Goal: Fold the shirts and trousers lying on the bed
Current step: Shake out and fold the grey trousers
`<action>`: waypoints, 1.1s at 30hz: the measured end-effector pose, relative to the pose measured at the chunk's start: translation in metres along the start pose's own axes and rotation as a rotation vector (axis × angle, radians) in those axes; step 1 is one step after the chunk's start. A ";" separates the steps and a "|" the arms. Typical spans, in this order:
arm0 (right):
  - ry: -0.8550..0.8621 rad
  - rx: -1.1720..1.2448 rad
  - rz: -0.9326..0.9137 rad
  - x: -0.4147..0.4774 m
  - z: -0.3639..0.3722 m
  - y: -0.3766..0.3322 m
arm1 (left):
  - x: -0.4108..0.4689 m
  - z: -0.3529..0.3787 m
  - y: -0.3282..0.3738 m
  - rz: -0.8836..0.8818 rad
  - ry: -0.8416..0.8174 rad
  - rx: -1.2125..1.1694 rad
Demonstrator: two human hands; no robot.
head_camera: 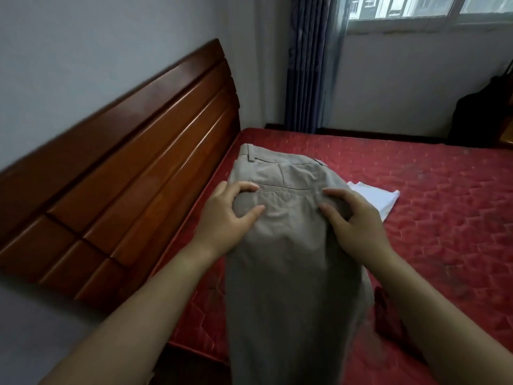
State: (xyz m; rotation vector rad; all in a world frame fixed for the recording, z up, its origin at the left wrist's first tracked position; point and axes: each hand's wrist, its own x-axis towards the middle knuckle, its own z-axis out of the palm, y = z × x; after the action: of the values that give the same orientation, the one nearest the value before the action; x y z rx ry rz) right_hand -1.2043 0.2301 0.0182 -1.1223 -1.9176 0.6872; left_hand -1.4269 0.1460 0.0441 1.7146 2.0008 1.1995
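Note:
Beige trousers (288, 262) lie lengthwise on the red bed (433, 218), waistband at the far end near the headboard, legs running toward me and off the near edge. My left hand (227, 215) pinches the fabric at the trousers' left side just below the back pocket. My right hand (352, 220) grips the fabric on the right side at the same height. A folded white garment (380, 200) lies flat on the bed, partly under the trousers' right edge.
A dark wooden headboard (133, 173) runs along the left side. A small dark red cloth (385, 315) lies on the mattress near my right forearm. Blue curtains (308, 65) hang at the far corner and a dark bag (483, 118) stands at the right wall.

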 end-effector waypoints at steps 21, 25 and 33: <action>-0.531 -0.281 0.643 -0.032 0.312 0.390 | 0.009 0.316 -0.416 -0.506 -0.575 0.390; -0.439 -0.310 0.704 -0.050 0.345 0.421 | 0.008 0.352 -0.449 -0.595 -0.526 0.446; -0.227 -0.254 0.780 -0.072 0.367 0.436 | -0.017 0.368 -0.473 -0.578 -0.325 0.133</action>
State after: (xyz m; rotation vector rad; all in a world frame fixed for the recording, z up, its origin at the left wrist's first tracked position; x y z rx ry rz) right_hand -1.2937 0.3457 -0.5373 -2.0704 -1.7483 1.0302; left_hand -1.5157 0.2988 -0.5283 1.1488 2.1750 0.5689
